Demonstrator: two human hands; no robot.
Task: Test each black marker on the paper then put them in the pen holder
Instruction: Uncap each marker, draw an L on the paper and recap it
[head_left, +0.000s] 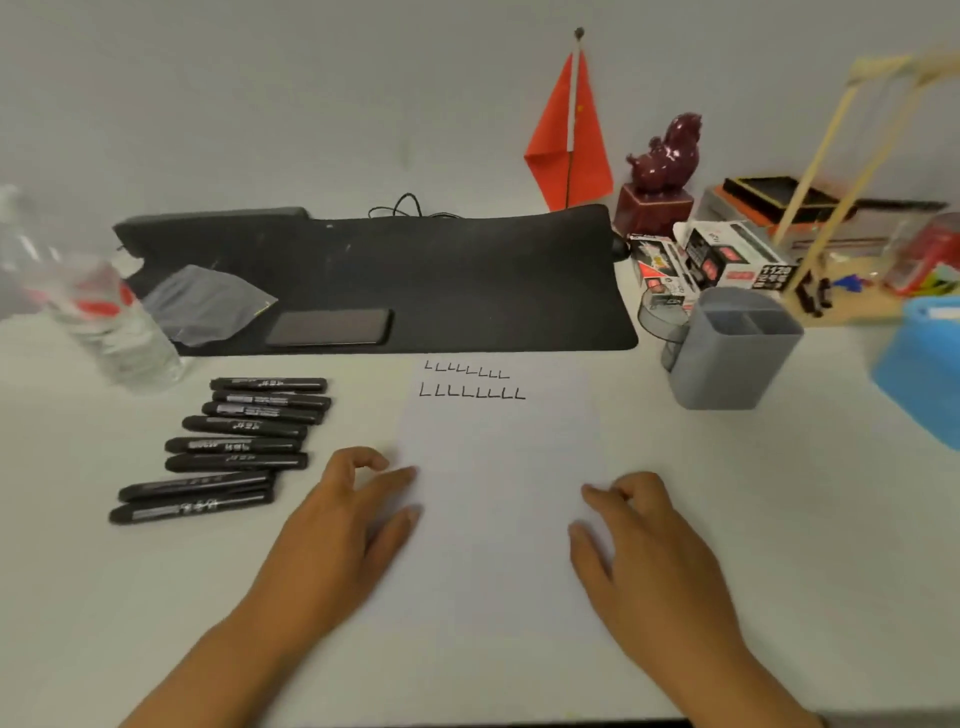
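the left hand (353, 519) lies palm down at the left edge of the paper (498, 499), fingers loosely curled and holding nothing, its fingertips touching the sheet; the right hand (639, 551) lies palm down at the right edge of the same sheet, fingers bent and empty as well; the paper sits flat on the white table (779, 519) between the two hands, with two rows of small black l-shaped marks (470, 382) near its far end; eight black markers (239, 447), all capped, lie side by side in a loose column on the table left of the paper, well clear of the left hand; the grey pen holder (727, 353) stands upright to the right of the paper's far end, no markers in it; a black desk mat (415, 270) with a phone (330, 327) on it lies beyond the paper; a clear water bottle (104, 317) stands at the far left.
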